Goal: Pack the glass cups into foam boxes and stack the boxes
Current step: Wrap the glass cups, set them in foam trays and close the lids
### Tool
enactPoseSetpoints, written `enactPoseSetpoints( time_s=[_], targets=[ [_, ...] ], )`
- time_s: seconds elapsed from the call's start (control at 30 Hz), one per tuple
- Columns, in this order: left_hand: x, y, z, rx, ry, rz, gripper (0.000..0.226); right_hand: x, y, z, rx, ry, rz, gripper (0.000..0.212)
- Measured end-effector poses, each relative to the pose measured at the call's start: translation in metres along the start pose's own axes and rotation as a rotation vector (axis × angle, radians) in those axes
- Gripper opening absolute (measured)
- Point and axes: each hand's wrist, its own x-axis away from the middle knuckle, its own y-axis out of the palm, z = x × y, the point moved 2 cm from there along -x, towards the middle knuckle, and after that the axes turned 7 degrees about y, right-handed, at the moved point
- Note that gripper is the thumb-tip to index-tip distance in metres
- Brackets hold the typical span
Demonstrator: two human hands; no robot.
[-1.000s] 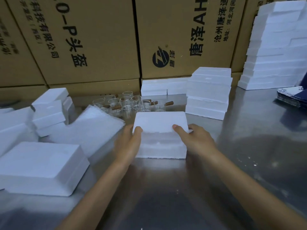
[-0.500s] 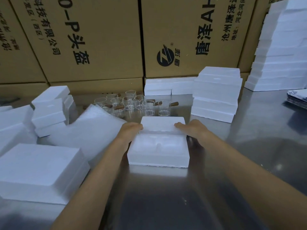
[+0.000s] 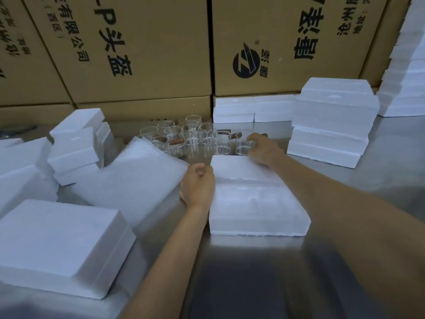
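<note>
While the open foam box (image 3: 257, 203) lies on the tabletop (image 3: 253, 272) directly before the person, its moulded recess facing up and holding nothing, the item next wanted stands just behind it.

Item: glass cup (image 3: 243, 143), clear, upright, nearest-right member of a cluster of glass cups (image 3: 193, 137) with brown handles. Position: beyond the far edge of the box lid (image 3: 239, 168), which lies flat at the back of the open half.

Right hand (image 3: 264, 149): reaches over the lid; its fingers (image 3: 254, 138) curl round the right side and rim of that cup, touching it. Whether the grip is fully closed cannot be told, since the glass is transparent and the palm hides the far side.

Left hand (image 3: 197, 187): at the left edge of the box, fingers loosely curled, apparently holding nothing; it rests just beside the foam and well short of the cups.

Governing relation: the cup lies away from the body, the recess toward it, so the coming move looks like a short draw backward over the lid. The right hand is plainly the nearer. The handle direction of this cup is unclear.

Also present: stacked foam boxes (image 3: 331, 120) at right, further foam boxes (image 3: 57, 245) at left, cardboard cartons (image 3: 147, 49) behind.
</note>
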Motion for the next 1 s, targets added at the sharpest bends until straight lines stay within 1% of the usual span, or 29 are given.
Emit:
enactPoseSetpoints(
  time_s=[0.07,0.13,0.2,0.27,0.33,0.43,0.47,0.53,0.6,0.63,0.7,0.77,0.8,0.87,0.93,1.0],
  targets=[
    [-0.001,-0.002,-0.002,0.071,-0.005,-0.022,0.024,-0.001,0.005,0.001,0.004,-0.028,0.032,0.019],
    [0.0,-0.004,-0.003,0.12,-0.01,-0.046,0.025,0.003,0.004,-0.001,0.052,-0.041,0.081,0.013],
    [0.001,-0.007,-0.004,0.162,-0.027,-0.056,0.024,0.01,-0.001,-0.004,0.102,-0.076,0.171,0.016],
    [0.002,-0.011,-0.003,0.229,-0.021,-0.068,0.022,0.022,-0.008,-0.008,0.094,-0.123,0.267,0.017],
    [0.003,-0.017,0.001,0.224,0.076,-0.071,0.024,0.039,-0.018,-0.014,0.043,-0.193,0.341,0.015],
    [0.005,-0.029,0.017,0.12,0.308,-0.046,0.036,0.07,-0.034,-0.024,-0.012,-0.365,0.403,0.014],
    [0.007,-0.031,0.025,0.118,0.369,-0.061,0.043,0.082,-0.039,-0.026,-0.034,-0.42,0.412,0.012],
    [0.014,-0.032,0.038,0.173,0.466,-0.157,0.06,0.11,-0.046,-0.026,-0.081,-0.505,0.423,0.004],
    [0.029,-0.027,0.046,0.236,0.515,-0.273,0.076,0.139,-0.048,-0.022,-0.148,-0.545,0.42,0.003],
    [0.037,-0.022,0.048,0.256,0.527,-0.304,0.079,0.151,-0.046,-0.019,-0.201,-0.546,0.41,0.002],
    [0.051,-0.014,0.05,0.273,0.548,-0.297,0.073,0.171,-0.04,-0.01,-0.318,-0.538,0.403,0.003],
    [0.057,-0.009,0.054,0.295,0.52,-0.244,0.062,0.184,-0.033,-0.003,-0.47,-0.537,0.419,0.012],
    [0.057,-0.009,0.055,0.331,0.473,-0.243,0.059,0.188,-0.031,-0.001,-0.569,-0.528,0.436,0.02],
    [0.053,-0.011,0.055,0.445,0.36,-0.309,0.053,0.191,-0.026,0.004,-0.749,-0.484,0.516,0.032],
    [0.049,-0.014,0.049,0.547,0.275,-0.389,0.052,0.19,-0.017,0.011,-0.836,-0.411,0.581,0.034],
    [0.047,-0.018,0.04,0.659,0.182,-0.436,0.052,0.19,-0.006,0.014,-0.83,-0.387,0.541,0.041]
  ],
)
